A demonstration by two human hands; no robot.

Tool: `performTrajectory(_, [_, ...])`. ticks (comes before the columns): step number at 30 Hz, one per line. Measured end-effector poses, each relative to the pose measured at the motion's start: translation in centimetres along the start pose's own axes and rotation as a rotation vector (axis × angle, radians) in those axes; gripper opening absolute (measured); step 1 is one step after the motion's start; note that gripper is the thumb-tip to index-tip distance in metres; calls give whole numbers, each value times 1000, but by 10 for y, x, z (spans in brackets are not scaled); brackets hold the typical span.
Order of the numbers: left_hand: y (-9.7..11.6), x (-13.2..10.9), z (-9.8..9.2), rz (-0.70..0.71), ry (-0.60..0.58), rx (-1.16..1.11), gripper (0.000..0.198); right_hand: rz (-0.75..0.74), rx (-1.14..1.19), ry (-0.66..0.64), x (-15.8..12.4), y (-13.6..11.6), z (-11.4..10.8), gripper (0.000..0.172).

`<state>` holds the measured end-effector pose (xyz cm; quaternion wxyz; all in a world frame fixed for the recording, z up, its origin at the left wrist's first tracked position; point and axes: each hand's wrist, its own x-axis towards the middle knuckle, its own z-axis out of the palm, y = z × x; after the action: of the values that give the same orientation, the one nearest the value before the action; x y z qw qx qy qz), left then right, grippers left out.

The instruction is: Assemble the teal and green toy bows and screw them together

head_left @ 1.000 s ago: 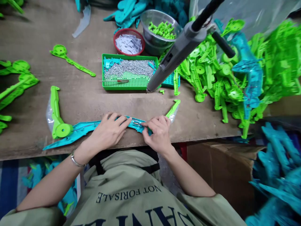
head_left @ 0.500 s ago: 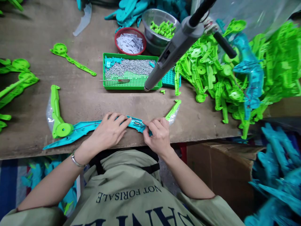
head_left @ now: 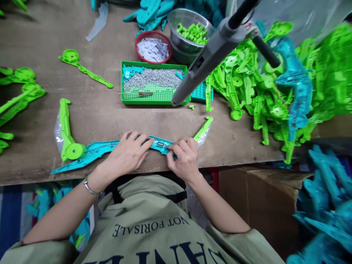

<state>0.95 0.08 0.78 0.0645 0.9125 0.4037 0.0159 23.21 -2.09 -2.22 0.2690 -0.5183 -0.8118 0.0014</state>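
A long blue plastic shell (head_left: pixel 100 147), shaped like a toy bow, lies along the table's front edge with its hollow side up. A green limb with a round hub (head_left: pixel 75 151) joins its left end, and another green limb (head_left: pixel 204 128) shows at the right. My left hand (head_left: pixel 128 152) lies over the shell's middle, fingers bent around it and holding it down. My right hand (head_left: pixel 183 156) is closed in a pinch at a small metal part (head_left: pixel 161 144) inside the shell. Whatever sits between those fingertips is too small to make out.
A green tray (head_left: pixel 154 99) holds many screws and a screwdriver. Above it hangs a grey electric screwdriver (head_left: pixel 202 58). Behind are a red basket (head_left: pixel 137 51) and a steel bowl (head_left: pixel 176 27). Green parts (head_left: pixel 247 80) pile up right; a cardboard box (head_left: pixel 255 198) stands below.
My right fingertips have shifted slightly over the metal part in the shell, and more of the shell shows beside them. My left hand has stayed in place. The view has shifted a little.
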Motion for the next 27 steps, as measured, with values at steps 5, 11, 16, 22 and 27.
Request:
performTrajectory(5, [0, -1, 0, 4, 10, 6, 40, -32, -24, -12, -3, 0, 2, 15])
performTrajectory(11, [-1, 0, -1, 3, -10, 6, 40, -12, 37, -2, -3, 1, 1, 16])
performTrajectory(16, [-3, -1, 3, -29, 15, -108, 47, -10, 51, -107, 2, 4, -3, 15])
performTrajectory(22, [-9, -4, 9, -78, 91, -249, 61, -49, -40, -195, 9, 6, -9, 14])
performTrajectory(27, [-8, -3, 9, -107, 67, -268, 62, -70, -32, -204, 12, 6, -10, 15])
